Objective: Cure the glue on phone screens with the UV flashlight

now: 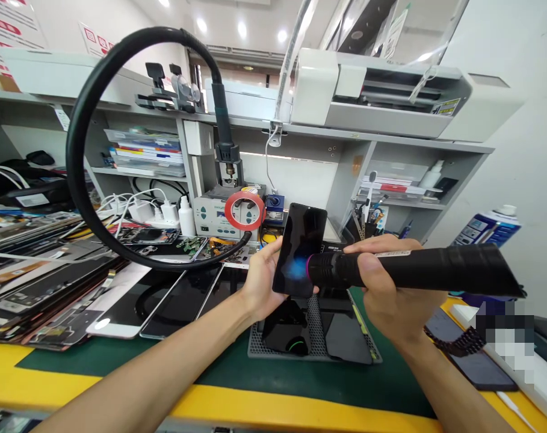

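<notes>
My left hand (260, 279) holds up a dark smartphone (302, 234), its glossy face tilted toward me. In my right hand (386, 288) is a black flashlight (435, 269), gripped along its barrel. The flashlight's lit violet-rimmed head points left, close to the phone's face, and a blue glow shows on the glass. I cannot tell whether the head touches it. Below them, two dark phone screens (286, 334) (348, 331) lie on a grey perforated mat (315, 322).
Several phone panels (120, 300) and stacked parts (24, 282) cover the bench's left side. A thick black hose (74, 156) loops from a hot-air station (210, 213) carrying a red tape roll (228, 210). A blue spray can (490, 225) stands at right, beside a shelf (435, 143).
</notes>
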{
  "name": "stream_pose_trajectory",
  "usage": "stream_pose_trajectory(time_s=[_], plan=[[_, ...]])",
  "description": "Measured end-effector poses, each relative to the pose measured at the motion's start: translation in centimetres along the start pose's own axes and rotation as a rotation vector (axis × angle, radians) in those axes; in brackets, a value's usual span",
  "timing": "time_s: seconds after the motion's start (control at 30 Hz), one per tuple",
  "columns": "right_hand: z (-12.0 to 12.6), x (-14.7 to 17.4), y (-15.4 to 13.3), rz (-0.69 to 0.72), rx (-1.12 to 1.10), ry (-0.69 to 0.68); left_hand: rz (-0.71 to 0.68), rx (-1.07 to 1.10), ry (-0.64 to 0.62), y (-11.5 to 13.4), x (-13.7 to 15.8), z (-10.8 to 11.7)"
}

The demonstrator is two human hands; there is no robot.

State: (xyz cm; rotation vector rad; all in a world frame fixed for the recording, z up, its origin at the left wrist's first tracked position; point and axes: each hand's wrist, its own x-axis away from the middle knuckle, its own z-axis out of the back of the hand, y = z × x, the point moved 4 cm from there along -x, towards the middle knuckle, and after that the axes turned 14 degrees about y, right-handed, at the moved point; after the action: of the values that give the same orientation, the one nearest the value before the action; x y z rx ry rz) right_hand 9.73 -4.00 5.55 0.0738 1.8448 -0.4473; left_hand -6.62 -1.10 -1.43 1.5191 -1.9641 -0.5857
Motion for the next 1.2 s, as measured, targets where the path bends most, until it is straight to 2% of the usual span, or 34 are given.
stream_pose_trajectory(time_s=[0.13, 0.33, 0.53, 0.7, 0.93, 1.07, 1.2], plan=[[0.2, -0.3, 0.0, -0.011, -0.022, 0.017, -0.008, 0.002, -0.009, -0.1, 0.1, 0.0], [-0.2, -0.2, -0.2, 0.006, -0.024, -0.079, 0.011, 0.035, 0.071, 0.0, -0.1, 0.2], [-0.3, 0.1, -0.1, 0.016, -0.022, -0.104, -0.004, 0.063, 0.055, 0.0, -0.6, 0.6], [0.0, 0.0, -0.1, 0.040, 0.006, -0.025, 0.000, 0.028, 0.010, -0.1, -0.3, 0.3], [0.0, -0.4, -0.1, 0.058, 0.030, 0.104, 0.010, -0.109, -0.115, -0.6, 0.3, -0.2], [0.4, -0.6, 0.1, 0.067, 0.062, 0.103, 0.012, -0.116, -0.105, -0.8, 0.2, -0.3], [0.9, -0.6, 0.7, -0.006, 0.058, 0.078, 0.018, -0.137, -0.095, -0.8, 0.4, -0.4]])
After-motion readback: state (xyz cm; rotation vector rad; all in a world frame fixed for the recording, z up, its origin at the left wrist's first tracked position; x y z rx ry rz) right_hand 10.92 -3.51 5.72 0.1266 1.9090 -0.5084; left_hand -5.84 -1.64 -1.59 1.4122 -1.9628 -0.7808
